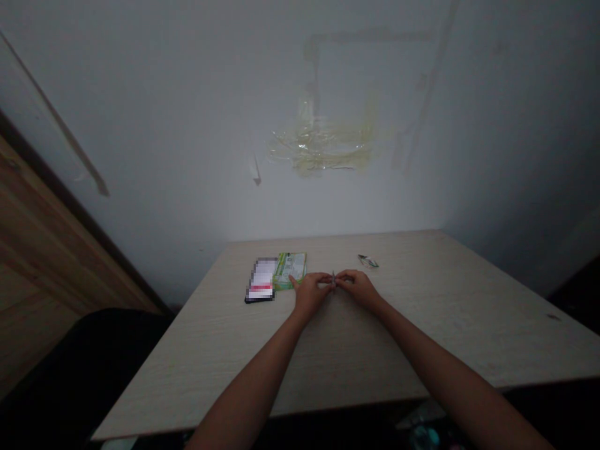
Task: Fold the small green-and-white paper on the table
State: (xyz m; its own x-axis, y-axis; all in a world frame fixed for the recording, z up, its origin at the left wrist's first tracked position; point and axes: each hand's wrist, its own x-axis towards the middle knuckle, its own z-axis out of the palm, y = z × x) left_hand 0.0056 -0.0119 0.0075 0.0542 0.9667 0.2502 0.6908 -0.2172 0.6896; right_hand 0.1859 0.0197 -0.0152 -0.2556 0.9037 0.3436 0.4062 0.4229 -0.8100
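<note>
My left hand (311, 292) and my right hand (359, 287) meet above the middle of the table, fingertips pinched on a small, thin, greyish piece (333, 280) held upright between them. Its kind is too small and dark to make out. Just left of my left hand lies a green and white packet (291, 267), partly covered by my left thumb. Beside that packet, a phone (260, 280) with a lit, blurred screen rests on the table. A small crumpled green and white wrapper (368, 261) lies beyond my right hand.
The pale wooden table (225, 350) stands against a grey wall (187, 156) with peeling clear tape (323, 150) on it. A dark chair-like shape (94, 369) is at the left, near wooden panelling (28, 250). A small dark mark (554, 317) shows near the table's right edge.
</note>
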